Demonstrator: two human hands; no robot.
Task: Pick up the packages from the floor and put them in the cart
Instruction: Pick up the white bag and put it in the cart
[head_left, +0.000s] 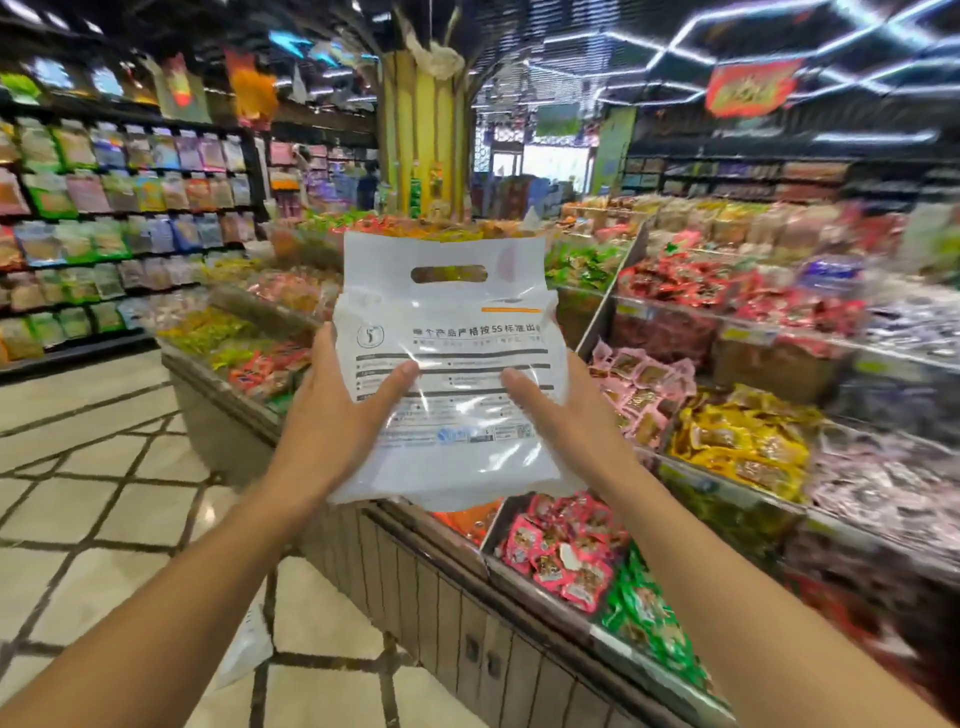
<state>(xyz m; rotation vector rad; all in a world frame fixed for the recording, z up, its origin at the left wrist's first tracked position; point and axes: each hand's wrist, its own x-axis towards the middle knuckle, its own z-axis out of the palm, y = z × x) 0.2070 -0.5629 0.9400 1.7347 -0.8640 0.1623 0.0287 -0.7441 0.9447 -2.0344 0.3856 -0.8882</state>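
I hold a white plastic package (447, 322) with a cut-out handle and grey printed text upright at chest height in front of me. My left hand (332, 415) grips its lower left edge, thumb across the front. My right hand (561, 410) grips its lower right edge the same way. Another white package (247, 649) lies on the tiled floor below my left forearm, partly hidden by the arm. No cart is in view.
A long snack display counter (467, 613) with open bins of colourful wrapped sweets runs from near right to the middle distance. Shelves of bagged goods (119, 218) line the left wall. Tiled floor (104, 493) lies between them. A yellow pillar (421, 135) stands behind.
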